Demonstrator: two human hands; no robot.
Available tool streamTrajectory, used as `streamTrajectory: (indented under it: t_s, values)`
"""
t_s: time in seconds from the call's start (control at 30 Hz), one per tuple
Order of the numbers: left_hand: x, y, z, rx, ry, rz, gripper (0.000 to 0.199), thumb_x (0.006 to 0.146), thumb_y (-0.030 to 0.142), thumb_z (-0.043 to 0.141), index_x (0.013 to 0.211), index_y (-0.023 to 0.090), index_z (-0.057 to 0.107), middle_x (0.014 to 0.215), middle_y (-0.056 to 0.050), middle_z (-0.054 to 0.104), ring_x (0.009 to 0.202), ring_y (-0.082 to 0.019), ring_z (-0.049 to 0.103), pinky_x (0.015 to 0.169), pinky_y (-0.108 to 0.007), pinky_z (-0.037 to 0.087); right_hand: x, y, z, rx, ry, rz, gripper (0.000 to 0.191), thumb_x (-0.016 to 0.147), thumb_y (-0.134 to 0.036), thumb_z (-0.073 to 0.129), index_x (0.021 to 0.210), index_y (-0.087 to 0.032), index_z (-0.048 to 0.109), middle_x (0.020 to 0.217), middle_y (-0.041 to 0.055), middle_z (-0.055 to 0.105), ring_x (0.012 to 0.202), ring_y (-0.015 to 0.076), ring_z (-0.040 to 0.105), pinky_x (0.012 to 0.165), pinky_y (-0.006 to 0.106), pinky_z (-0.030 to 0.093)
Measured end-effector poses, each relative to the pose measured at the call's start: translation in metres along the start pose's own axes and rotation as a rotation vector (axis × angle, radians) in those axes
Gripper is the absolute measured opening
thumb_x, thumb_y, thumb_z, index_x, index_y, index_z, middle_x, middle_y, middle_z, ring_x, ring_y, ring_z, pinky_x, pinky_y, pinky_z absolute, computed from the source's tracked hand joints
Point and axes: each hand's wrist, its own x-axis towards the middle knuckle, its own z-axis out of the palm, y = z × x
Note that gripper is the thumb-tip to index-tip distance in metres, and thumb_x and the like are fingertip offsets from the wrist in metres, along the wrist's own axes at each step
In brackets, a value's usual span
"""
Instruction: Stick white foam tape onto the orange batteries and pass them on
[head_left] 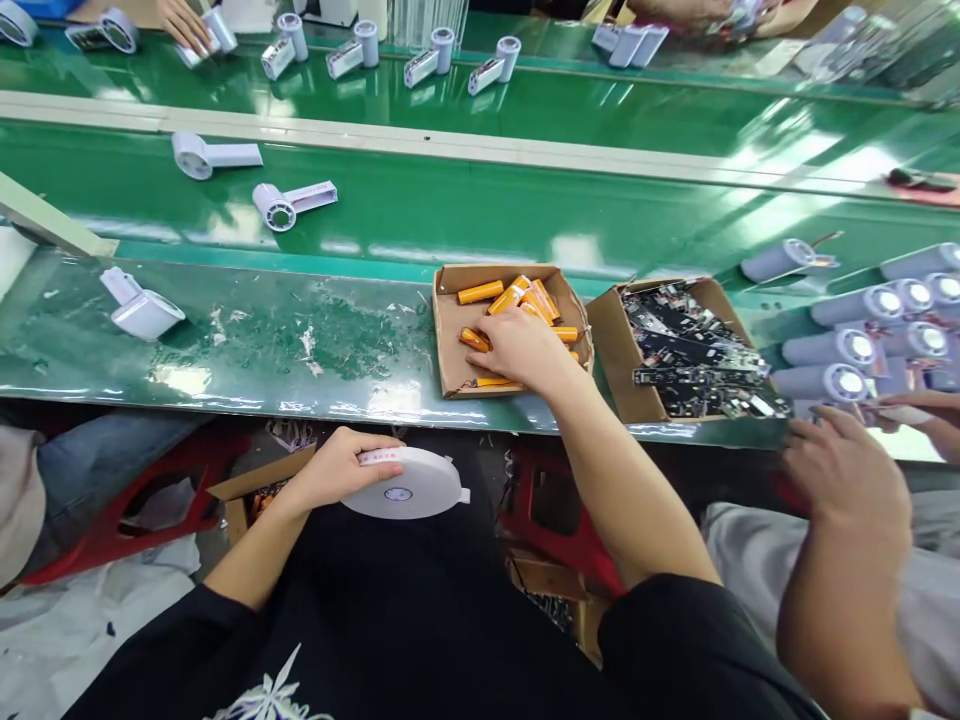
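My left hand (pixel 349 470) grips a flat roll of white tape (pixel 427 485) by its edge, thumb on top, low in front of my shirt. A short white tab sticks out on the roll's right side. My right hand (pixel 525 348) reaches into a shallow cardboard box (pixel 448 370) on the bench edge. Its thumb and fingers close around an orange cylindrical battery (pixel 472 340) at the left of the pile. More orange batteries (pixel 517 293) lie loose behind and beneath that hand, which partly hides them.
A second box holds black circuit boards (pixel 682 345). White handheld fan bodies (pixel 277 205) lie on the green conveyor (pixel 450 210), one more (pixel 146 312) on the bench left. At right, a co-worker's hand (pixel 847 460) is beside several standing white cylinders (pixel 825 347). Other people's hands work across the belt.
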Motion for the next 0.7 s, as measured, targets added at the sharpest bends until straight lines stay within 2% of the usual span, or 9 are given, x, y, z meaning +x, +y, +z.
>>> streamTrajectory:
  t_s: [0.03, 0.1, 0.17, 0.2, 0.23, 0.33, 0.4, 0.53, 0.7]
  values:
    - [0.002, 0.002, -0.001, 0.004, -0.027, 0.006, 0.037, 0.088, 0.048, 0.076, 0.111, 0.02, 0.085, 0.107, -0.006, 0.084, 0.094, -0.026, 0.081, 0.084, -0.029, 0.063, -0.004, 0.0, -0.002, 0.091, 0.025, 0.0, 0.016, 0.086, -0.025, 0.076, 0.098, -0.015, 0.08, 0.098, 0.0142, 0.079, 0.099, 0.0306, 0.071, 0.098, 0.044, 0.053]
    - [0.006, 0.006, -0.003, 0.022, -0.086, 0.014, 0.033, 0.091, 0.046, 0.074, 0.109, 0.021, 0.086, 0.105, -0.005, 0.084, 0.091, -0.024, 0.08, 0.08, -0.027, 0.061, -0.019, -0.003, -0.006, 0.423, 0.125, -0.004, 0.017, 0.088, -0.03, 0.077, 0.101, -0.018, 0.08, 0.097, 0.0095, 0.08, 0.095, 0.027, 0.073, 0.095, 0.043, 0.056]
    - [0.009, 0.011, -0.007, 0.035, -0.154, 0.021, 0.032, 0.093, 0.045, 0.073, 0.111, 0.021, 0.085, 0.105, -0.004, 0.084, 0.089, -0.022, 0.08, 0.077, -0.025, 0.059, -0.046, -0.012, -0.01, 0.822, 0.285, -0.006, 0.026, 0.091, -0.04, 0.079, 0.11, -0.022, 0.08, 0.099, 0.005, 0.08, 0.093, 0.0246, 0.075, 0.09, 0.042, 0.061]
    - [0.01, 0.012, -0.009, 0.04, -0.182, 0.026, 0.032, 0.094, 0.045, 0.073, 0.112, 0.021, 0.085, 0.105, -0.004, 0.084, 0.089, -0.022, 0.08, 0.077, -0.024, 0.058, -0.062, -0.018, -0.011, 0.968, 0.339, -0.008, 0.031, 0.09, -0.045, 0.08, 0.113, -0.025, 0.08, 0.1, 0.0039, 0.08, 0.092, 0.0244, 0.076, 0.087, 0.042, 0.062]
    - [0.012, 0.013, -0.011, 0.042, -0.207, 0.033, 0.032, 0.094, 0.044, 0.073, 0.113, 0.021, 0.084, 0.106, -0.004, 0.084, 0.089, -0.021, 0.079, 0.077, -0.023, 0.056, -0.078, -0.025, -0.01, 1.033, 0.341, -0.018, 0.032, 0.089, -0.047, 0.081, 0.115, -0.027, 0.08, 0.099, 0.0029, 0.081, 0.09, 0.0245, 0.077, 0.086, 0.042, 0.064]
    - [0.018, 0.014, -0.013, 0.055, -0.265, 0.068, 0.031, 0.096, 0.043, 0.072, 0.113, 0.02, 0.084, 0.103, -0.003, 0.084, 0.085, -0.019, 0.078, 0.073, -0.022, 0.052, -0.118, -0.043, 0.005, 0.901, 0.123, -0.108, 0.023, 0.089, -0.036, 0.083, 0.112, -0.031, 0.083, 0.101, 0.0011, 0.084, 0.09, 0.0254, 0.08, 0.089, 0.042, 0.066]
    - [0.023, 0.014, -0.009, 0.089, -0.3, 0.097, 0.03, 0.097, 0.041, 0.07, 0.113, 0.019, 0.084, 0.095, -0.003, 0.083, 0.077, -0.016, 0.075, 0.068, -0.021, 0.048, -0.133, -0.05, 0.022, 0.813, 0.016, -0.154, 0.022, 0.092, -0.03, 0.08, 0.113, -0.032, 0.084, 0.107, 0.0009, 0.085, 0.097, 0.0262, 0.081, 0.094, 0.04, 0.066]
    - [0.036, 0.016, 0.007, 0.196, -0.331, 0.188, 0.024, 0.097, 0.038, 0.069, 0.1, 0.019, 0.084, 0.075, 0.0, 0.078, 0.063, -0.012, 0.067, 0.061, -0.022, 0.04, -0.143, -0.052, 0.051, 0.799, -0.05, -0.119, 0.024, 0.096, -0.031, 0.077, 0.118, -0.033, 0.083, 0.114, -0.0001, 0.083, 0.101, 0.0267, 0.082, 0.099, 0.041, 0.067]
    - [0.049, 0.021, 0.019, 0.278, -0.379, 0.248, 0.024, 0.096, 0.035, 0.07, 0.078, 0.021, 0.079, 0.061, 0.002, 0.07, 0.054, -0.011, 0.06, 0.054, -0.026, 0.034, -0.142, -0.045, 0.064, 0.841, -0.112, -0.082, 0.023, 0.095, -0.031, 0.075, 0.116, -0.033, 0.084, 0.114, -0.0002, 0.083, 0.099, 0.0275, 0.082, 0.1, 0.044, 0.067]
